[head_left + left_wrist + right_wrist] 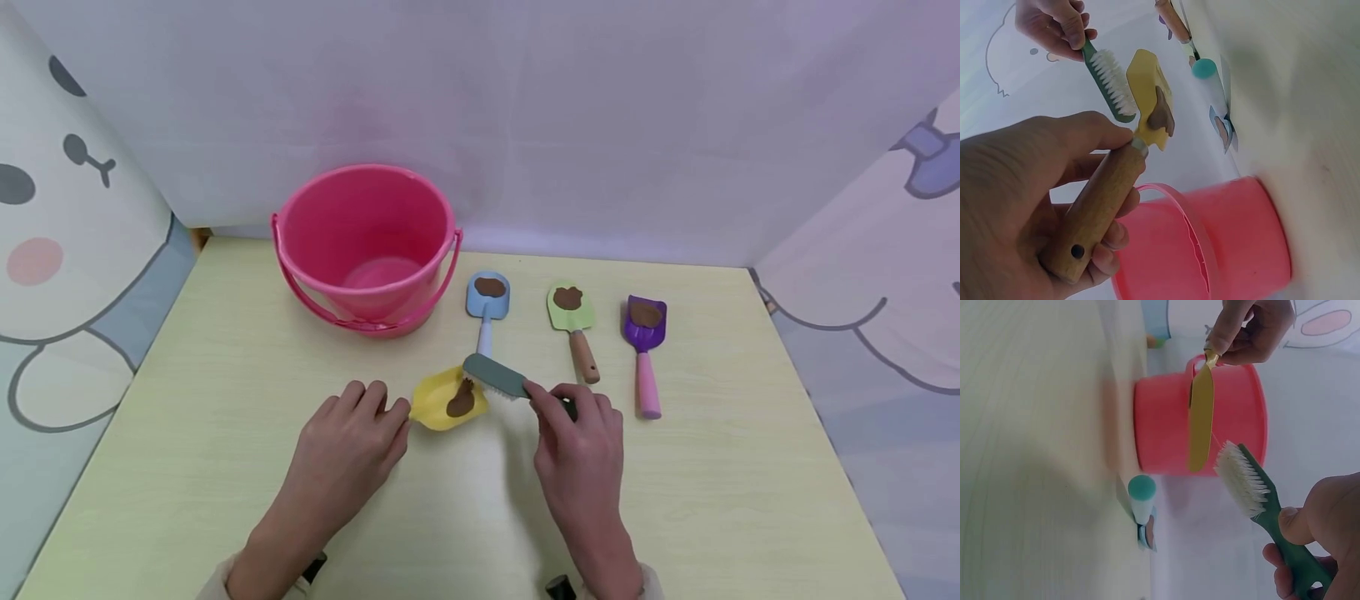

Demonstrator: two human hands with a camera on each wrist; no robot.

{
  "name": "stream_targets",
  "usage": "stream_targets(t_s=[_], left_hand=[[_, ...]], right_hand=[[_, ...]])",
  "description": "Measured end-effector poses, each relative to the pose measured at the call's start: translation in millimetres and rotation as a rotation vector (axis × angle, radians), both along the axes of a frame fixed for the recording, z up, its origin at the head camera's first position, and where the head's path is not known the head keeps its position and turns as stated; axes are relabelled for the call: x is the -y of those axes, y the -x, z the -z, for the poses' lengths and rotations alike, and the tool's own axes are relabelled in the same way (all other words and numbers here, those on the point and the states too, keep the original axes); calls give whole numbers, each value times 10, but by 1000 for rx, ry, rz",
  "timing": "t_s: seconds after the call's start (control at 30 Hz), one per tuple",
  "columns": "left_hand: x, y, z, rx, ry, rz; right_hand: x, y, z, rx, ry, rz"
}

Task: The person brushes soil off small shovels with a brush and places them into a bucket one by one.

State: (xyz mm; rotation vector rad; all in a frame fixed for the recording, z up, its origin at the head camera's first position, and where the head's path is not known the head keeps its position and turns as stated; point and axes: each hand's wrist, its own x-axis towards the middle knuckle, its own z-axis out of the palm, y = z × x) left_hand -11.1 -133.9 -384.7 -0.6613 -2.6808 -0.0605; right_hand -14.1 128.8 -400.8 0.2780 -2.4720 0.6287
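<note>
My left hand (348,446) grips the wooden handle of a small yellow shovel (431,402), held up above the table. On the shovel's yellow blade lies a brown patch (461,400), irregular in outline. My right hand (581,450) holds a green brush (495,375) by its handle, thumb along the side. White bristles (1241,481) face the yellow blade, and the brush head is close by its front edge. In the left wrist view the shovel's wooden handle (1094,212) lies across the curled fingers.
A pink bucket (367,308) with its handle lowered stands at the back left. To its right lie a blue shovel (485,333), a light green shovel (583,354) with a wooden handle, and a purple shovel (647,383) with a pink handle, each bearing a brown patch.
</note>
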Motion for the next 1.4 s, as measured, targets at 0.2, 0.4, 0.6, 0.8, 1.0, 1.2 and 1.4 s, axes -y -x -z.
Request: stream_targets(t_s=[0.2, 0.4, 0.6, 0.8, 1.0, 1.2, 1.4], left_hand=[[-11, -16, -20, 12, 5, 0], [-2, -15, -42, 3, 10, -4], [1, -16, -37, -5, 8, -7], [18, -9, -28, -5, 13, -17], [48, -4, -25, -35, 6, -24], [77, 3, -14, -46, 4, -27], [83, 3, -31, -49, -6, -24]], right_hand=[[38, 10, 33, 39, -20, -5], [64, -14, 39, 50, -42, -18], [64, -51, 26, 49, -59, -28], [54, -86, -4, 52, -65, -35], [33, -104, -32, 47, -55, -57], [-14, -96, -67, 53, -3, -68], [-54, -54, -109, 20, 59, -45]])
